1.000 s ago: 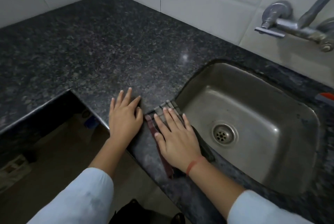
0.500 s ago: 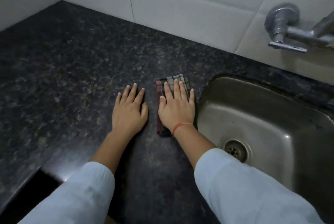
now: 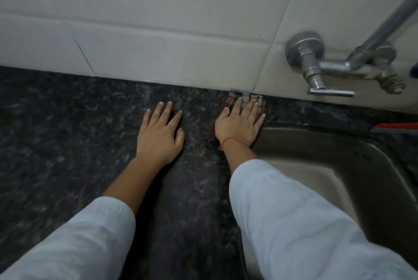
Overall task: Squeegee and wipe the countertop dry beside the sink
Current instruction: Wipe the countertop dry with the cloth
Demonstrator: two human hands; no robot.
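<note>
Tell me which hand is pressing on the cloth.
The right hand, the one beside the sink: it lies flat on the checked cloth at the wall. The left hand rests on bare countertop.

Desk [image 3: 67, 132] black speckled; cloth [image 3: 245, 99] under right hand [image 3: 237, 126] grey-maroon plaid; wall tiles [image 3: 158, 30] white; sleeves [image 3: 294, 223] pale blue; wrist thread [image 3: 228, 140] red.

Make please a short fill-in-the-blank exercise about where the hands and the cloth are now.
1. The right hand presses flat on the ____.
2. The left hand lies bare on the dark ____.
3. The far edge of the cloth reaches the tiled ____.
4. The sink lies on the ____ side of the cloth.

Missing words: cloth; countertop; wall; right
</note>
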